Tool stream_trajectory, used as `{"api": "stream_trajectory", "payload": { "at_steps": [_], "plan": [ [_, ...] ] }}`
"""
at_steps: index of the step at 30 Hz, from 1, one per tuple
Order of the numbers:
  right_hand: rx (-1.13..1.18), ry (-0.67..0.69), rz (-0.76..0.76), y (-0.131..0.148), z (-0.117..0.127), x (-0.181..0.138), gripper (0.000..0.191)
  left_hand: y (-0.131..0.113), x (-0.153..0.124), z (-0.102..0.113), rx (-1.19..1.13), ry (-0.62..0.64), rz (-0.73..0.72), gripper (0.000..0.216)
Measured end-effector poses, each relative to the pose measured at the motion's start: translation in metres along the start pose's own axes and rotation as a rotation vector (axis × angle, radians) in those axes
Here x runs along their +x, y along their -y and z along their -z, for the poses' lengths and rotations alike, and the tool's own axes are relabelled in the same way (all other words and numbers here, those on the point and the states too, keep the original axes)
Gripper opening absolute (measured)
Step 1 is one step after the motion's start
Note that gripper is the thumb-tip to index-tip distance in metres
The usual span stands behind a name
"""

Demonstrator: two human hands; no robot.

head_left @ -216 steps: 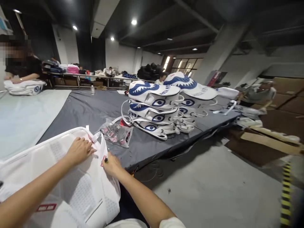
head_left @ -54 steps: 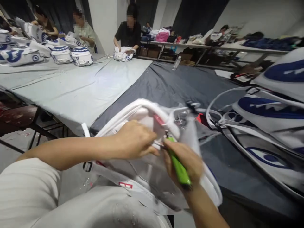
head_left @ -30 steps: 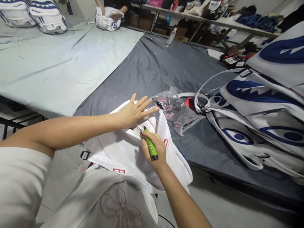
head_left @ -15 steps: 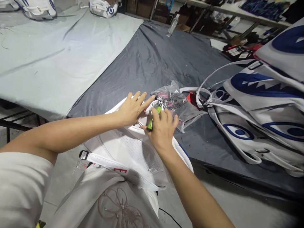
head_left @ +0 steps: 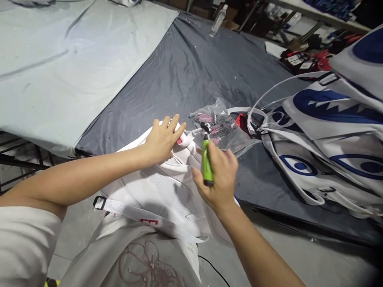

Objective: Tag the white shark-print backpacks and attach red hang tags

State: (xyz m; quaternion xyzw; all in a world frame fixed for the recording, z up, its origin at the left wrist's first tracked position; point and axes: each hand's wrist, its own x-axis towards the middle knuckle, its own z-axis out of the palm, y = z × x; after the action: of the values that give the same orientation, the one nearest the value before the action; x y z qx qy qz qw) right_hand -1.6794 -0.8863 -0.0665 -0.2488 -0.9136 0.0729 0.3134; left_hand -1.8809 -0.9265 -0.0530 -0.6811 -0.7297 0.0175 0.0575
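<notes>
A white bag [head_left: 167, 187] lies partly on the person's lap and partly against the near edge of the dark-clothed surface [head_left: 179, 71], its mesh back facing up. A strap [head_left: 128, 207] with a black buckle trails off to the left. The right hand [head_left: 220, 179] has its fingers closed around a green lighter [head_left: 206, 163], held upright with its dark tip just beside the loop at the top of the bag. The left hand [head_left: 163, 137] rests on the bag's upper rim, fingers stretched out flat and gripping nothing. Just beyond lies a clear plastic pouch [head_left: 220, 125]. To the right sits a stack of shark-print bags [head_left: 329, 135]. A bottle [head_left: 218, 20] stands at the far edge.
</notes>
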Motion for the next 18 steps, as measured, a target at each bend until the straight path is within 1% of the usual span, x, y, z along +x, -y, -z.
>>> {"api": "stream_trajectory", "payload": {
  "at_steps": [1, 2, 4, 5, 6, 8, 9, 10, 12, 15, 18],
  "plan": [
    [0.111, -0.012, -0.037, 0.001, 0.010, -0.003, 0.063, 0.000, 0.001, 0.000, -0.004, 0.004, 0.000, 0.097],
    [0.225, 0.021, -0.093, 0.002, 0.018, -0.003, 0.060, 0.000, 0.002, 0.000, -0.006, 0.011, 0.002, 0.097],
    [0.431, 0.213, -0.247, 0.005, 0.027, 0.000, 0.051, 0.001, 0.003, 0.001, -0.008, 0.024, 0.008, 0.097],
    [0.500, 0.314, -0.334, 0.005, 0.027, 0.004, 0.046, 0.001, 0.003, 0.001, -0.008, 0.031, 0.010, 0.097],
    [0.542, 0.388, -0.410, 0.006, 0.025, 0.009, 0.044, 0.001, 0.003, 0.003, -0.009, 0.038, 0.011, 0.096],
    [0.581, 0.445, -0.512, 0.006, 0.017, 0.020, 0.041, 0.002, 0.004, 0.006, -0.012, 0.048, 0.009, 0.093],
    [0.587, 0.453, -0.523, 0.005, 0.013, 0.024, 0.040, 0.003, 0.003, 0.008, -0.014, 0.050, 0.008, 0.091],
    [0.584, 0.468, -0.502, 0.005, 0.009, 0.029, 0.037, 0.004, 0.003, 0.009, -0.015, 0.052, 0.005, 0.090],
    [0.535, 0.533, -0.410, 0.005, 0.006, 0.033, 0.033, 0.005, 0.003, 0.011, -0.017, 0.055, -0.004, 0.089],
    [0.389, 0.599, -0.296, 0.005, 0.009, 0.033, 0.030, 0.007, 0.002, 0.011, -0.029, 0.062, -0.025, 0.089],
    [0.394, 0.613, -0.247, 0.005, 0.012, 0.031, 0.032, 0.009, 0.003, 0.008, -0.039, 0.056, -0.030, 0.088]
  ]
}}
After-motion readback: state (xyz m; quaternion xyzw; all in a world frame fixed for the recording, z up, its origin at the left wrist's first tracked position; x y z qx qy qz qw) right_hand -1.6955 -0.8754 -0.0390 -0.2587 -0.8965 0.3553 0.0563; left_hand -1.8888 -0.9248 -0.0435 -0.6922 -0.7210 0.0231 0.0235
